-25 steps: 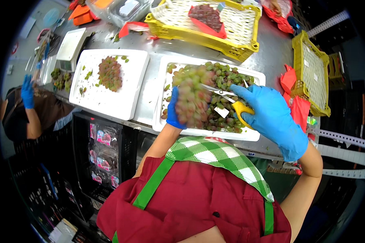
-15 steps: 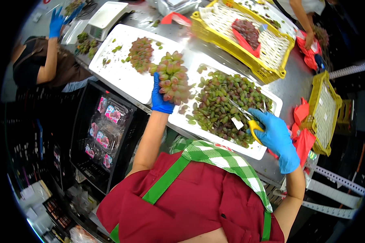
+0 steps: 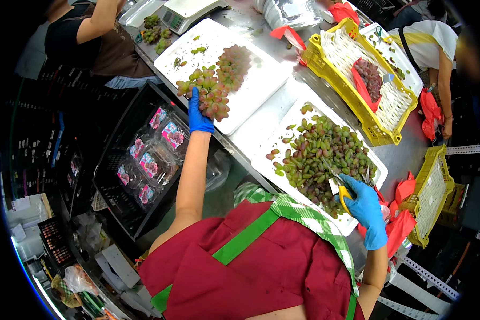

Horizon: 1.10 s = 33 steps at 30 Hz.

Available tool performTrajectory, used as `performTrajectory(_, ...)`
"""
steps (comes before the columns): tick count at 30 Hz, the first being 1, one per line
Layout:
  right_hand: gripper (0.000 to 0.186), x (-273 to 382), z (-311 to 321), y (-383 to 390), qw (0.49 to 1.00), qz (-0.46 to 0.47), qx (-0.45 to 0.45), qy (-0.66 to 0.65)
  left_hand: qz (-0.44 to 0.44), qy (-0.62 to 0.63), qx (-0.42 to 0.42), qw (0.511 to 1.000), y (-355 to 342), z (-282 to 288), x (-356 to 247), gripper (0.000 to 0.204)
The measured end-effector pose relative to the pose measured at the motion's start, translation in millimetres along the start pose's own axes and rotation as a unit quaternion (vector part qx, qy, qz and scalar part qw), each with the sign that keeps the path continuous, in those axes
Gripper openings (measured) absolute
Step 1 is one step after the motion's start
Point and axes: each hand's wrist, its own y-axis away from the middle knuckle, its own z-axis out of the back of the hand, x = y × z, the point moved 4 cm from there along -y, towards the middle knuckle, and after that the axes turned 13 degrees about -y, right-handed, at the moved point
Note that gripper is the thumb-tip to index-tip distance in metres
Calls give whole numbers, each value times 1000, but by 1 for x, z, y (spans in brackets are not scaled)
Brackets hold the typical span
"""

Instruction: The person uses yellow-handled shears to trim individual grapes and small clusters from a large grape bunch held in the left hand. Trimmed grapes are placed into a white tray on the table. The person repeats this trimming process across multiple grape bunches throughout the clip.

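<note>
My left hand (image 3: 200,116), in a dark blue glove, is closed around the near side of a green-pink grape bunch (image 3: 212,98) over the left white tray (image 3: 266,82). Just beyond it on that tray is a second grape bunch (image 3: 233,65); the two overlap in view. My right hand (image 3: 364,207), gloved in lighter blue, grips scissors (image 3: 345,199) by their yellow handles. The blades point across the loose grapes (image 3: 325,149) heaped in the right white tray (image 3: 383,169). A small white label partly covers the scissors.
A black crate (image 3: 112,197) with clear plastic packs stands left of the table. Beyond the trays sit a yellow crate (image 3: 352,109) with a wrapped grape bunch and a scale (image 3: 189,15). Red wrappers (image 3: 400,226) lie at right. Two co-workers are at the table's far sides.
My left hand has carried the grape bunch left, from beside the loose grapes to over the left tray. My right hand still holds the scissors over the loose grapes. The whole view has shifted.
</note>
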Motion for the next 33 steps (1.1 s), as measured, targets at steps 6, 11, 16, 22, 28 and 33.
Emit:
performTrajectory(6, 43, 11, -2, -3, 1000, -2, 2, 27, -129, -196, -122, 964, -61, 45, -23, 46)
performTrajectory(11, 39, -11, -8, -4, 999, -3, 3, 45, -110, -342, -136, 923, -120, 65, -17, 70)
performTrajectory(16, 32, -46, -24, -14, 995, -45, -11, 89, -162, -409, -103, 892, -88, 17, -24, 60)
performTrajectory(22, 40, -88, -37, -14, 934, -69, -85, 340, -325, -556, 71, 762, -22, -53, 39, 56)
performTrajectory(28, 46, -81, -9, -58, 958, -4, -108, 265, -122, -555, 246, 785, 104, -117, 128, 57)
performTrajectory(33, 66, -77, 80, -187, 898, 246, -358, 70, -90, -522, 253, 810, 113, -155, 143, 56)
